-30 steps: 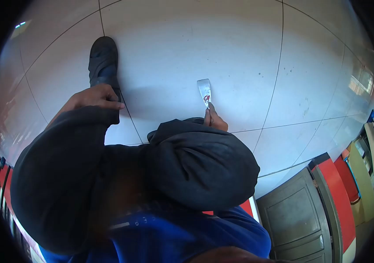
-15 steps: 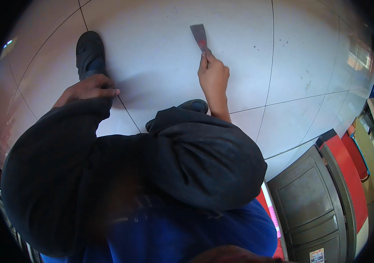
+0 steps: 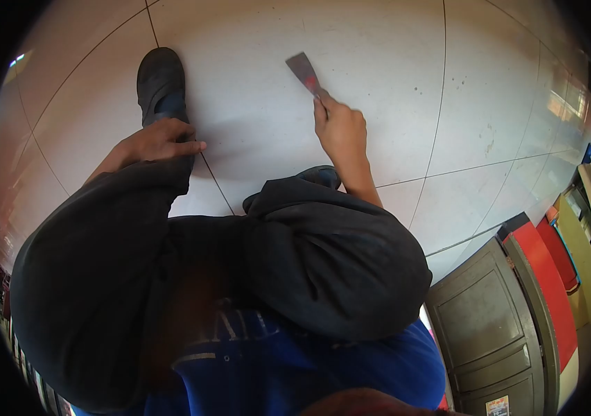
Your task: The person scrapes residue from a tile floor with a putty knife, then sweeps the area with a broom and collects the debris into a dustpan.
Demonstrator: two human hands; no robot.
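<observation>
In the head view, a flat metal scraper (image 3: pixel 302 71) with a flared, dull grey blade and reddish marks near its neck is at the upper centre, over a floor (image 3: pixel 254 90) of large, pale, glossy tiles with thin dark joints. A few small dark specks dot the tiles at upper right. Dark, softly creased trousers (image 3: pixel 337 270) fill the lower centre and left, above a blue shirt (image 3: pixel 274 371) with pale markings. At lower right, a grey-brown cabinet (image 3: pixel 479 305) has recessed panels, beside a curved red surface (image 3: pixel 548 291).

The right hand (image 3: pixel 344 132) reaches up from behind the bent knee, back of the hand showing, its fingers closed around the scraper's handle, blade tilted toward upper left. The left hand (image 3: pixel 157 141) lies over the trouser leg at left, just below a dark shoe (image 3: pixel 160 83), fingers loosely curled; whether they hold anything I cannot tell.

The handle is mostly hidden by the grip, and whether the blade touches the floor is unclear. The other shoe (image 3: pixel 322 176) is partly covered by the knee. Items at the right edge are distorted and cut off by the dark rim.
</observation>
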